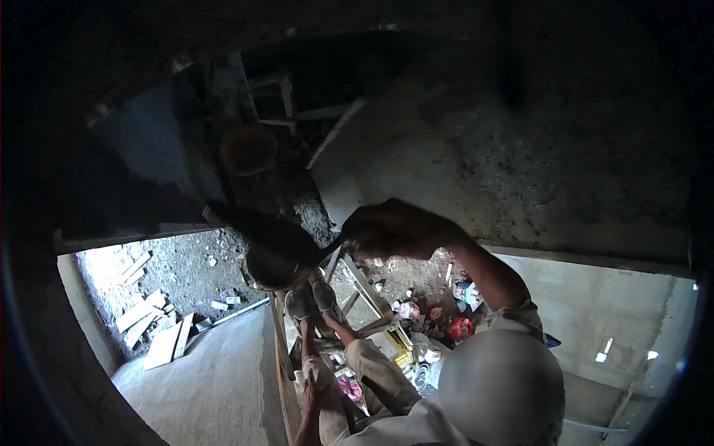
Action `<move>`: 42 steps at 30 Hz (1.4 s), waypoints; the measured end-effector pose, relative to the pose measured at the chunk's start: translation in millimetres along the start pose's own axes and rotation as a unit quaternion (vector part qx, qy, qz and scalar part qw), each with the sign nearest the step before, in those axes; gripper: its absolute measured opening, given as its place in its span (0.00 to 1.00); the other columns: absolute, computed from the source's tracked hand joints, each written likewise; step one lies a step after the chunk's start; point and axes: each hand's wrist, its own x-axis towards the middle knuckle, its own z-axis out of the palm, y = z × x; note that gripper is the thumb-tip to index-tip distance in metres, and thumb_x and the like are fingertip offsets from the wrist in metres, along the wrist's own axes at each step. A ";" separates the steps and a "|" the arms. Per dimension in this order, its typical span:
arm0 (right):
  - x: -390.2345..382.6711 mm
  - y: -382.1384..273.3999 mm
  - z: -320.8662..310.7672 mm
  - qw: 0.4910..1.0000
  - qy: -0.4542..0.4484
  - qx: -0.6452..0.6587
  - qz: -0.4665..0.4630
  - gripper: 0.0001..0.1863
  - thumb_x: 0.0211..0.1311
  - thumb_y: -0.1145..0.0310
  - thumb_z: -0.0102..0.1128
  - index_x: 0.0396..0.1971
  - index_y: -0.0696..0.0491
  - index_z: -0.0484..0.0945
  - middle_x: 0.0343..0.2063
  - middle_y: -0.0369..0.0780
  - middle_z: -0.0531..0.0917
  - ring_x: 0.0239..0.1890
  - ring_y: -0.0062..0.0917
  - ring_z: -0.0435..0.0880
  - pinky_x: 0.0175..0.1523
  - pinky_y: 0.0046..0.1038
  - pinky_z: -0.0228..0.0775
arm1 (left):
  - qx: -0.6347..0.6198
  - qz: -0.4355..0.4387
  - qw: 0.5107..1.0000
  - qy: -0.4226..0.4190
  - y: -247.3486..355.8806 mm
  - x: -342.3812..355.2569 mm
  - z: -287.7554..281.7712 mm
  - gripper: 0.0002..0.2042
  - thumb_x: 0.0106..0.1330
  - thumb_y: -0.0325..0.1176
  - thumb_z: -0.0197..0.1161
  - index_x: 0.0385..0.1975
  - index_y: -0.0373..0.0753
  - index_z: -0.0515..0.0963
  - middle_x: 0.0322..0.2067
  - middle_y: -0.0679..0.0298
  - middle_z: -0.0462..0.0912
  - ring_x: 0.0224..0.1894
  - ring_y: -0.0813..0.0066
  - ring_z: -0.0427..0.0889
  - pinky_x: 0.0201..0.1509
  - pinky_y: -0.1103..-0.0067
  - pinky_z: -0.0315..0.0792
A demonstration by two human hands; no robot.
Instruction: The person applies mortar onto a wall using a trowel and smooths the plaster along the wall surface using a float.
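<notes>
Deep shadow above, white glare on the ground [182, 273] at left, black, curving fisheye rim.

The floor [186, 275] carries loose grit and scattered debris, most clearly visible at the left and centre of the view. On its left portion lie a loose pile of short boards [141, 316], two longer boards [169, 346] set side by side just beside the pile, and small pale blocks [219, 305] farther right. Toward the centre right, the floor bears mixed litter, including a crumpled red wrapper [460, 328] and blue-and-white packaging [468, 293].
</notes>
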 end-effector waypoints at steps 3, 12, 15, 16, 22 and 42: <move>-29.5 39.0 -62.3 0.991 0.082 0.053 0.095 0.18 0.64 0.57 0.56 0.46 0.55 0.76 0.33 0.39 0.82 0.32 0.21 0.81 0.36 0.26 0.77 | 0.000 0.003 1.000 -0.018 0.6 -0.5 -2.2 0.43 0.53 0.50 0.66 0.67 0.45 0.52 0.56 0.39 0.66 0.57 0.40 0.67 0.58 0.57 0.64; -254.6 -71.8 -107.8 0.662 0.583 -0.377 0.282 0.29 0.62 0.55 0.61 0.57 0.57 0.68 0.32 0.38 0.81 0.33 0.19 0.77 0.39 0.26 0.72 | -0.009 0.015 0.996 -0.091 -9.3 5.7 10.0 0.46 0.53 0.51 0.67 0.69 0.45 0.49 0.57 0.37 0.65 0.60 0.38 0.64 0.61 0.58 0.61; -228.7 -17.4 -30.4 0.752 0.407 -0.376 0.357 0.20 0.62 0.64 0.61 0.51 0.57 0.71 0.27 0.45 0.82 0.30 0.27 0.81 0.37 0.30 0.73 | 0.015 -0.004 0.994 -0.106 -53.3 2.2 11.0 0.46 0.53 0.51 0.67 0.69 0.45 0.48 0.58 0.36 0.65 0.61 0.38 0.63 0.62 0.58 0.60; -213.6 39.6 7.4 0.813 0.386 -0.349 0.263 0.17 0.60 0.67 0.61 0.46 0.57 0.72 0.26 0.48 0.80 0.30 0.35 0.81 0.38 0.34 0.73 | 0.028 -0.005 0.994 -0.108 -75.5 2.5 10.5 0.47 0.53 0.51 0.67 0.69 0.45 0.48 0.58 0.35 0.65 0.61 0.38 0.63 0.62 0.58 0.60; -16.7 263.8 201.5 0.891 0.092 -0.364 0.254 0.15 0.56 0.71 0.55 0.44 0.56 0.72 0.31 0.49 0.79 0.32 0.42 0.80 0.36 0.41 0.71 | 0.104 -0.089 0.990 0.030 26.9 23.5 24.5 0.39 0.57 0.55 0.59 0.68 0.49 0.54 0.60 0.43 0.65 0.55 0.45 0.71 0.54 0.61 0.70; 189.5 458.3 353.0 0.973 0.038 -0.193 0.120 0.18 0.58 0.57 0.58 0.42 0.52 0.73 0.29 0.46 0.81 0.32 0.43 0.82 0.36 0.42 0.73 | 0.033 -0.101 0.979 0.174 45.0 15.1 4.5 0.20 0.58 0.40 0.62 0.50 0.39 0.75 0.53 0.52 0.74 0.55 0.51 0.71 0.59 0.63 0.64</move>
